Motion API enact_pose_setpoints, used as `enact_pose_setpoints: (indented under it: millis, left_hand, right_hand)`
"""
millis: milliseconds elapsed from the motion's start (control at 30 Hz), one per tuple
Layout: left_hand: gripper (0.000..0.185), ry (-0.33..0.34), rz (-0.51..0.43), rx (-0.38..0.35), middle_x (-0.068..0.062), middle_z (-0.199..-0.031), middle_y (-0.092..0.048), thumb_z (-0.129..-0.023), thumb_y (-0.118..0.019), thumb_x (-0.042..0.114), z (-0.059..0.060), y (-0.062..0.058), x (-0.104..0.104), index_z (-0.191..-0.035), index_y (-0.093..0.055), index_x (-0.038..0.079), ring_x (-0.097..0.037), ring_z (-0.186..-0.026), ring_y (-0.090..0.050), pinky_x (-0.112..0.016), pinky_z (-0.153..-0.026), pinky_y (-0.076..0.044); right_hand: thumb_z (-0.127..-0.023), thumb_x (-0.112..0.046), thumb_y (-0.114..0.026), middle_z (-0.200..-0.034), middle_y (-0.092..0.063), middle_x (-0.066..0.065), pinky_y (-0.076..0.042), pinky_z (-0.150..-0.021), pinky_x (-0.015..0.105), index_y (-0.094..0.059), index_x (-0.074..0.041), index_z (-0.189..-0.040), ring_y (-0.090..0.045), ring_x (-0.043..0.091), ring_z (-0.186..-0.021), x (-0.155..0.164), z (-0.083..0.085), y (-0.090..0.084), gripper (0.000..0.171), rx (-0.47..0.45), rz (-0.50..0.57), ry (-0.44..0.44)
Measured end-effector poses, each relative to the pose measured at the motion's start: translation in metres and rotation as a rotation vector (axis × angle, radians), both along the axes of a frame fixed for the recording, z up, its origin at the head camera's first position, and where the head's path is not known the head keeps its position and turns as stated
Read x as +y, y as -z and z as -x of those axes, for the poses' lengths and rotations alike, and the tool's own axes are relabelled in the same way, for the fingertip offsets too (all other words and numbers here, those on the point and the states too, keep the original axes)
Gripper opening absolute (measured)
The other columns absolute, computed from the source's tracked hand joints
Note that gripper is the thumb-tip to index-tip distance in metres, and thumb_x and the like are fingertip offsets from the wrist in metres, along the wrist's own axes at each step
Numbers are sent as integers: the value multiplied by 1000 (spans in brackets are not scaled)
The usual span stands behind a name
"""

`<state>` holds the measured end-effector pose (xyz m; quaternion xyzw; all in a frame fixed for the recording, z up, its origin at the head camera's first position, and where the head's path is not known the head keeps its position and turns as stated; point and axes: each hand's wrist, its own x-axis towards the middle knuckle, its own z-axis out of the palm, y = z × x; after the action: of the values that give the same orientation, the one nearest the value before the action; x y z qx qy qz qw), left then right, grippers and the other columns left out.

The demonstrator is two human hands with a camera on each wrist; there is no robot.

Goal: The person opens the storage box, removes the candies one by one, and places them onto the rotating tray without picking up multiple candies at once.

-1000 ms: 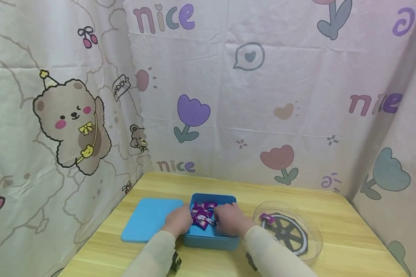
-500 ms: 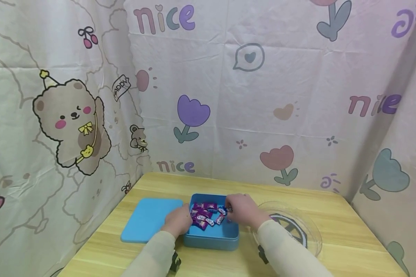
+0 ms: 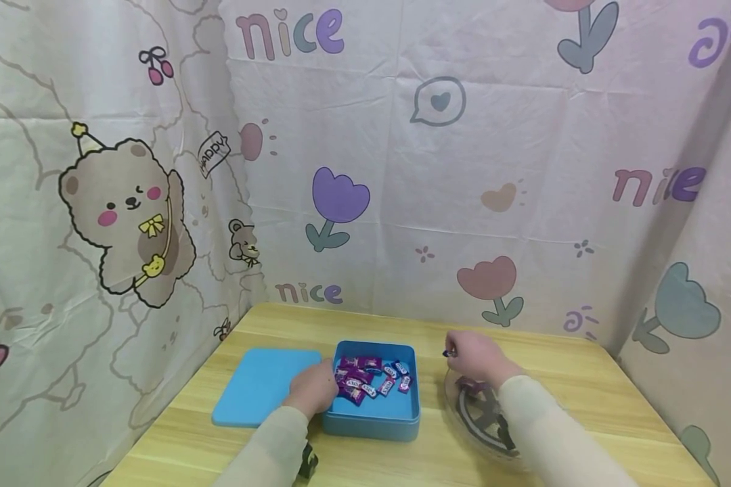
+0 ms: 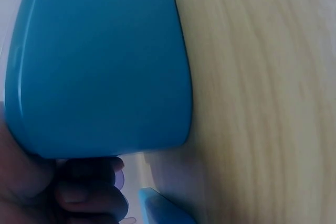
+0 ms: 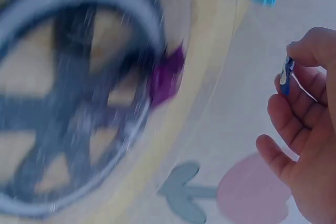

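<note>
My left hand point(image 3: 314, 389) holds the left wall of the blue box point(image 3: 371, 427), thumb at the rim and fingers curled against the outside, as the left wrist view shows with the box wall point(image 4: 105, 66). Inside the box lie several purple-wrapped candies point(image 3: 355, 393) and smaller blue and pink ones point(image 3: 386, 386). My right hand point(image 3: 478, 355) is raised over the far side of a clear round dish point(image 3: 453, 414), pinching a small blue-wrapped candy point(image 5: 286, 74) between thumb and forefinger. A purple candy point(image 5: 167, 77) lies in the dish, over a dark wheel-like shape.
A flat blue lid point(image 3: 262, 389) lies on the wooden table point(image 3: 414, 467) left of the box. A printed cloth point(image 3: 390, 169) hangs behind the table and along both sides.
My right hand has left the box and moved right, over the dish, with a small blue candy pinched. Small candies it covered now show in the box. My left hand stays put.
</note>
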<state>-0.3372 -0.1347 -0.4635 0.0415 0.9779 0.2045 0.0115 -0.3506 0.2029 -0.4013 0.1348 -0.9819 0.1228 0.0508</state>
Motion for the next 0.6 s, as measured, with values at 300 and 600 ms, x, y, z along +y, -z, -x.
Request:
enact_pose_setpoints:
  millis: [300, 600]
  left_hand:
    - [32, -11, -3, -10, -16, -118, -67, -100, -55, 12, 0, 0, 0, -130, -59, 0, -33, -105, -63, -59, -88, -52]
    - [35, -14, -7, -10, -17, -119, -67, -100, -56, 11, -1, -1, 0, -132, -58, -1, -35, -109, -62, -59, -90, -51]
  right_hand:
    - [-77, -5, -67, -76, -54, -3, -47, -65, 38, -55, -14, -82, -51, 17, -70, 44, 1, -1, 15, -19, -40, -15]
    - [-79, -6, -65, -70, -55, -1, -45, -61, 37, -57, -13, -76, -52, 19, -67, 57, 0, 14, 12, -148, -44, 53]
